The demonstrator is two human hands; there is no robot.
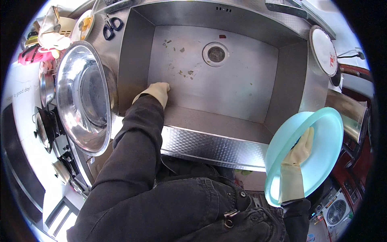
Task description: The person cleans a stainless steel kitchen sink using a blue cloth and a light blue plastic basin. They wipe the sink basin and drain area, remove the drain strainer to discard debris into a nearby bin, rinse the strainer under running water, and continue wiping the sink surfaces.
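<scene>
My left hand [157, 91], in a cream rubber glove, is low inside the left part of the stainless-steel sink [242, 81], its fingers curled; whether it holds anything cannot be told. Small food scraps [190, 72] lie on the sink floor around the drain strainer [216, 54], with a red bit [222, 36] above it. My right hand [299, 148], gloved too, is inside a pale turquoise plastic basin [328, 145], which is tilted on its side at the sink's front right corner. Something dark shows by its fingers, too hidden to name.
A large clear bowl [68, 99] stands on the left counter. Behind it are scissors [111, 27] with dark handles and a plate [87, 22] with yellow pieces. A round white lid-like object [324, 50] is at the right edge. Pots [45, 130] stand farther left.
</scene>
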